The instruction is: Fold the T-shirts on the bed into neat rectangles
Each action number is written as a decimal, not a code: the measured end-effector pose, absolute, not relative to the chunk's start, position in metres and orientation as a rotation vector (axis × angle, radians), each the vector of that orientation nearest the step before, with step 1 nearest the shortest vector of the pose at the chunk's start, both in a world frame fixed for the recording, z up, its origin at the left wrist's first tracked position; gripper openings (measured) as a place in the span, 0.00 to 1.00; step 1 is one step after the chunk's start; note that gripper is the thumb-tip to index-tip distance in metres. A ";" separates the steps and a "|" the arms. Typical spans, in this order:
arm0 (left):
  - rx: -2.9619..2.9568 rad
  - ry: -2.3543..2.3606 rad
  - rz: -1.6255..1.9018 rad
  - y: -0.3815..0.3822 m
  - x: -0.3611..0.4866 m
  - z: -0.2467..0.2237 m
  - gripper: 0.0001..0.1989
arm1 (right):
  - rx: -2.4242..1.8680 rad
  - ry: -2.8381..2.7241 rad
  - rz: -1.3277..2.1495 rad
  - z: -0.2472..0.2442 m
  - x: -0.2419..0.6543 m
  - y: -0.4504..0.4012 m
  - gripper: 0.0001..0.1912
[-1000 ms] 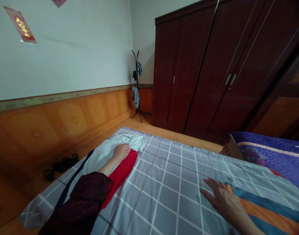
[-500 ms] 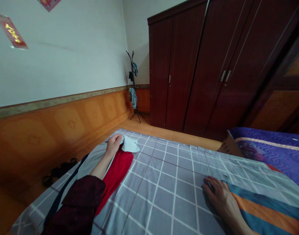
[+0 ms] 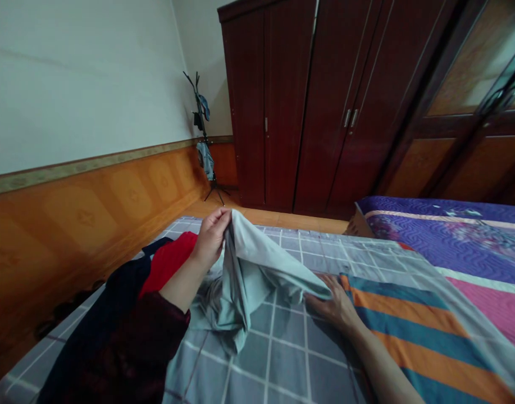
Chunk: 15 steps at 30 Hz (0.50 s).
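Observation:
A light grey-green cloth (image 3: 257,264), perhaps a garment, is stretched between my hands above the checked bedsheet (image 3: 282,336). My left hand (image 3: 213,238) pinches its raised upper edge. The lower part hangs in folds onto the sheet. My right hand (image 3: 333,306) is low over the bed, with the cloth's right end between its thumb and fingers. Just right of that hand lies a blue-and-orange striped cloth (image 3: 413,320), spread flat. Red cloth (image 3: 168,261) and dark navy cloth (image 3: 122,297) lie to the left, partly hidden by my left arm.
Beyond the bed stand a dark red wardrobe (image 3: 278,112) and a coat rack (image 3: 203,123) with things hung on it. A bed or surface with a purple patterned cover (image 3: 442,241) is at the right. The orange-panelled wall (image 3: 92,213) runs along the left.
My left hand has lifted the light grey cloth off the pile and carried it right. My right hand has moved left and taken its other end. The view has turned right.

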State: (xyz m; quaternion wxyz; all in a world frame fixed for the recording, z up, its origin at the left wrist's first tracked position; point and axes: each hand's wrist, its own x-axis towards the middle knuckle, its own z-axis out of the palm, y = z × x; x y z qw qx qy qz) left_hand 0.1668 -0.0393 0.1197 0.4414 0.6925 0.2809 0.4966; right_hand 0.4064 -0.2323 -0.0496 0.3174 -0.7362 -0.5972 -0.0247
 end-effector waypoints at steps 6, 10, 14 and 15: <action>1.967 0.859 1.063 -0.015 0.159 0.038 0.09 | -1.913 -1.643 -0.012 -0.053 0.403 -0.231 0.24; 2.171 0.773 0.786 -0.040 0.174 0.021 0.12 | -1.935 -1.675 0.028 -0.051 0.402 -0.230 0.24; 2.374 0.525 0.445 -0.059 0.206 0.010 0.27 | -1.962 -1.703 0.097 -0.049 0.399 -0.231 0.26; 2.406 0.479 0.381 -0.061 0.213 0.009 0.26 | -1.963 -1.705 0.113 -0.049 0.399 -0.231 0.27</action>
